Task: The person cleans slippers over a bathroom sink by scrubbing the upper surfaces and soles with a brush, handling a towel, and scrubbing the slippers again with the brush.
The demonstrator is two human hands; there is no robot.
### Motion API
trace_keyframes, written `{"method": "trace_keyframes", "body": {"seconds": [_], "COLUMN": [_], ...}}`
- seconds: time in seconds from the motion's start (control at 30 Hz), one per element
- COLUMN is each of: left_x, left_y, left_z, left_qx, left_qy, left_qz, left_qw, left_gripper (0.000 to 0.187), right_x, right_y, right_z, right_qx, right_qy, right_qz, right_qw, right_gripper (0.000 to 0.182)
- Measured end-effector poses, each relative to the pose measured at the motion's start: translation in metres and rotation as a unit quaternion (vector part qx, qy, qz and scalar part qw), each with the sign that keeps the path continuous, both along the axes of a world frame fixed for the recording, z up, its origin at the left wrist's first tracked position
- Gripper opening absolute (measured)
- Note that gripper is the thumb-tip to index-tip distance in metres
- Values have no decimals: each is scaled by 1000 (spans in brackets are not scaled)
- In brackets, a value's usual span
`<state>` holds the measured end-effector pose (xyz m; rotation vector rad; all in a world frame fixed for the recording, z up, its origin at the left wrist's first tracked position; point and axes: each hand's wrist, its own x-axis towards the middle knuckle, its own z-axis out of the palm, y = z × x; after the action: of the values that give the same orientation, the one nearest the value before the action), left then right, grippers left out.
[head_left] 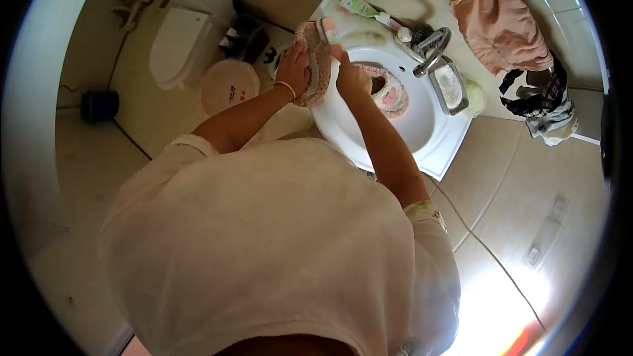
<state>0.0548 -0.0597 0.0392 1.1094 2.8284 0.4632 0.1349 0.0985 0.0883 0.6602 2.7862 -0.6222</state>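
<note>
At the left rim of the white sink (369, 149), my left hand (295, 71) grips a fuzzy pinkish slipper (320, 69) turned on its side. My right hand (354, 80) is closed round the handle of a brush with a pink back (330, 29), its head right at the slipper's sole side. A second fuzzy slipper (394, 97), pale with a pink patch on top, lies in the basin just right of my right forearm.
A faucet (435, 49), a soap dish (450, 87) and a green-white tube (358, 5) sit along the sink's back edge. Clothes (494, 23) hang at the upper right. A pink round lid or basin (229, 89) and a toilet (177, 49) stand left.
</note>
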Motion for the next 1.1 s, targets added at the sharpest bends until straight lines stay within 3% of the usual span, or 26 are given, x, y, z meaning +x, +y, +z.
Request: {"method": "trace_keyframes", "body": {"seconds": [0.13, 0.17, 0.23, 0.3, 0.37, 0.43, 0.53, 0.67, 0.8, 0.9, 0.93, 1.1], "left_x": [-1, -3, -3, 0, -1, -6, -2, 2, 4, -2, -3, -15], "left_y": [0, -2, -2, -3, 2, 1, 15, 24, 28, 28, 25, 15], "left_z": [-3, -5, -3, -2, -2, -3, 4, 9, 14, 1, -5, -19], "left_qx": [1, 3, -3, 3, 27, 2, -41, -70, -30, 49, 67, 99], "left_qy": [9, 9, -5, -15, -16, -1, -33, -42, -30, -43, -34, -41], "left_qz": [-4, -2, 4, 3, 0, -1, 47, 55, 70, 67, 59, 24], "left_qw": [1000, 1000, 1000, 1000, 1000, 1000, 997, 995, 997, 996, 995, 994], "left_gripper": [33, 33, 35, 38, 41, 41, 48, 61, 54, 45, 42, 31], "right_x": [38, 70, 114, 124, 75, 30, 33, 126, 102, 75, 78, 135], "right_y": [-8, -10, -32, -29, -13, 0, 8, -10, -4, 12, 12, -7], "right_z": [6, -27, 9, -28, -14, -35, -42, -32, -36, -32, -26, -42], "right_qx": [-75, -71, -89, -117, -149, -138, -189, -346, -264, -264, -280, -273], "right_qy": [21, 125, -23, 37, 45, 108, 186, 80, 184, 166, 132, 197], "right_qz": [1, 48, 37, 25, -16, -29, 1, -78, -48, -29, -43, -2], "right_qw": [997, 988, 995, 992, 988, 984, 964, 931, 946, 950, 950, 942], "right_gripper": [28, 34, 43, 38, 33, 29, 34, 36, 32, 32, 33, 35]}}
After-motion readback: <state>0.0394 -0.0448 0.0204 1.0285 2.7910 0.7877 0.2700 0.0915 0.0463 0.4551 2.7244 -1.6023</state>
